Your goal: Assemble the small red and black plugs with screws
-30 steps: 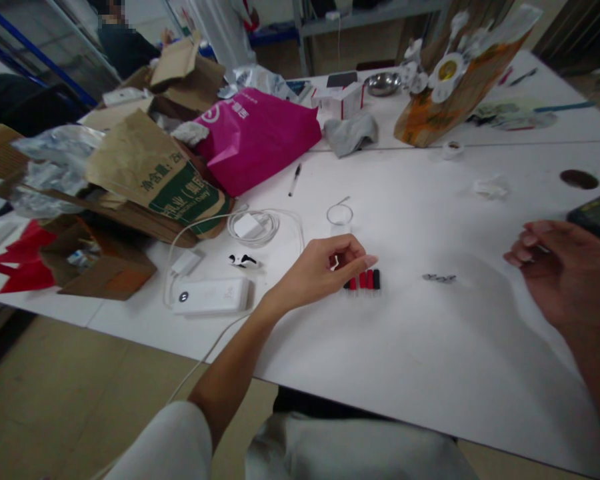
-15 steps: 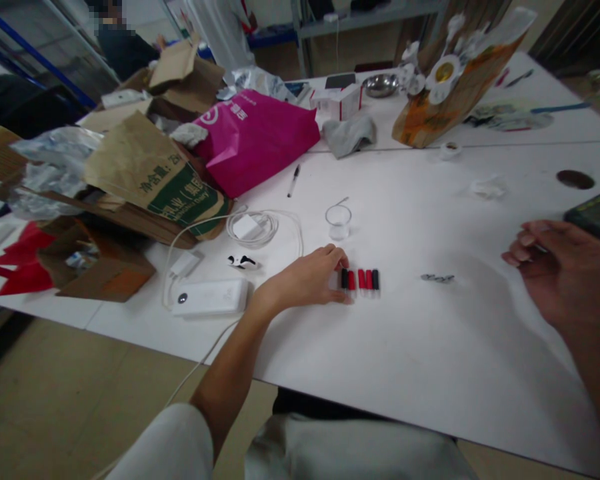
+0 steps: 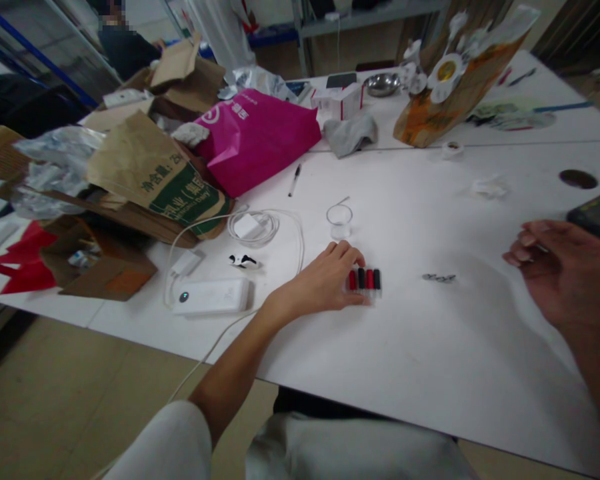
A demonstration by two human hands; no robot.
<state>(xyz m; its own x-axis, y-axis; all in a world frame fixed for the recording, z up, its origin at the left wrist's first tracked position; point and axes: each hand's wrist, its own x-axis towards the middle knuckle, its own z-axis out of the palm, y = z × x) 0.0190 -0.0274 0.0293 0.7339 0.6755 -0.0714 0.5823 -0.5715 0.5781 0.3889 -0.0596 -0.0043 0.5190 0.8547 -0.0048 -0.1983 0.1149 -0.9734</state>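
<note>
My left hand [image 3: 333, 277] rests low over the white table, with its fingertips and thumb closed about the left end of a row of small clear tubes [image 3: 370, 283] with red and black caps. The tubes lie side by side, and my fingers hide part of the leftmost ones. Just behind this hand stands a clear round cup [image 3: 339, 223]. To the right lies a little cluster of small dark metal pieces [image 3: 439, 277]. My right hand [image 3: 555, 273] hovers over the right side, its fingers loosely curled and apart from the thumb, with nothing visible in it.
Left of my arm lie a white power bank [image 3: 213, 298], coiled white cable [image 3: 275, 230] and a black-and-white clip-like item [image 3: 243, 261]. A magenta bag [image 3: 265, 137], paper sack [image 3: 150, 173] and boxes crowd the back left. A dark device [image 3: 597, 213] sits at the right edge.
My left hand has moved slightly right. The gap among the tubes has closed, and the visible caps now alternate red and black. My right hand has hardly moved.
</note>
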